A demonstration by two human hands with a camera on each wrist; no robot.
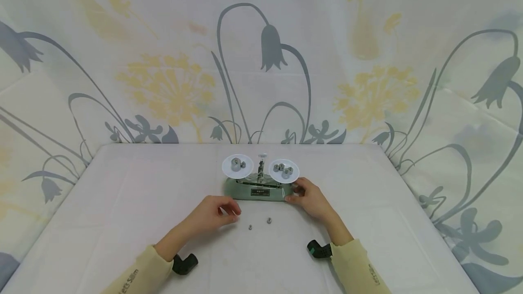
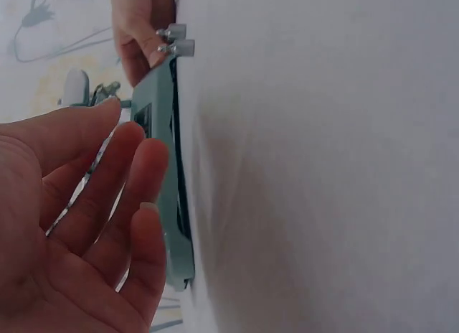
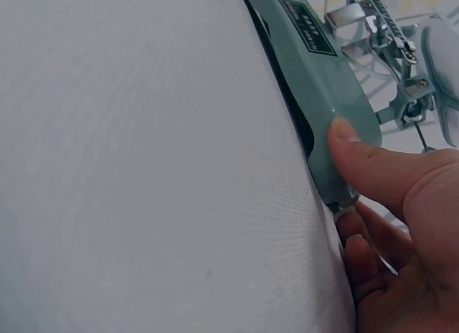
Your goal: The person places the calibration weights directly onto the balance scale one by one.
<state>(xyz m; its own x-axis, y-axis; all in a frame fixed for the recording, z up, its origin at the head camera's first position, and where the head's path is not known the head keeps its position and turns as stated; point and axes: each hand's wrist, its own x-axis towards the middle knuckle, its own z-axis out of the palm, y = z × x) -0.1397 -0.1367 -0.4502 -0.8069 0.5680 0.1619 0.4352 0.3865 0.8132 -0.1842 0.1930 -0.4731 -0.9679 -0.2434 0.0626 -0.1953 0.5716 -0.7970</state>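
Note:
A green balance scale (image 1: 237,188) stands on the white table with a white pan at each side. Its left pan (image 1: 228,171) carries a large and a small metal weight; several weights (image 1: 286,173) sit on the right pan (image 1: 295,176). My right hand (image 1: 313,199) grips the right end of the base, thumb (image 3: 366,161) on the front and the other fingers curled at the end. Loosely curled and holding nothing, my left hand (image 1: 214,213) hovers in front of the scale's left end. Two small weights (image 1: 269,220) (image 2: 183,48) stand on the table between the hands.
A patterned cloth backdrop (image 1: 245,80) rises behind the table (image 1: 171,171). Black devices (image 1: 185,264) are worn at both wrists, below the light sleeves (image 1: 143,271).

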